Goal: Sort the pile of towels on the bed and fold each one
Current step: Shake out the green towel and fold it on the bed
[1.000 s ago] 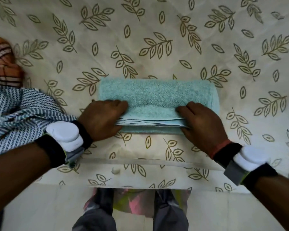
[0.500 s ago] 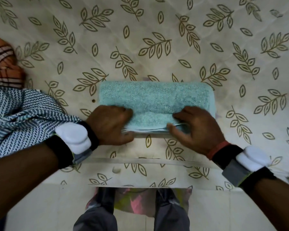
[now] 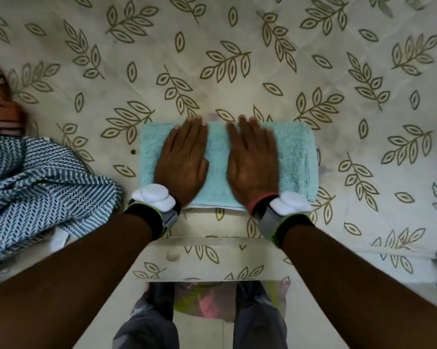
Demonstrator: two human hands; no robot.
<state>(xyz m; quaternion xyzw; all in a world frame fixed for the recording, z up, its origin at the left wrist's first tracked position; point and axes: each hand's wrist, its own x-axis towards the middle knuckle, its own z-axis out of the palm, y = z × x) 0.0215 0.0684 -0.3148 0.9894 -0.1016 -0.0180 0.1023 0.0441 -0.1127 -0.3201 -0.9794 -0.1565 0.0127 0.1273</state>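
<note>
A folded light-teal towel [image 3: 294, 157] lies flat near the bed [image 3: 237, 46] edge, a crumpled blue-patterned towel [image 3: 36, 187] leftward.

A bed [image 3: 237, 263] fills nearly the whole view. Its cream sheet [image 3: 250, 79], printed with olive-gold leaf sprigs, spreads far beyond the fingers [image 3: 193, 129] and out to both sides of them. Just past the fingers the cloth bears a faint purplish stain [image 3: 212, 117], and a small dark spot [image 3: 133, 152] sits to their left. On the near side of the fingers the sheet folds over the bed's edge, where a small round bump [image 3: 172, 256] shows. Below lies pale tiled floor [image 3: 205, 333] with something pink and green [image 3: 205, 301] on it, perhaps a bag but too blurred to tell. The light is soft and even.
</note>
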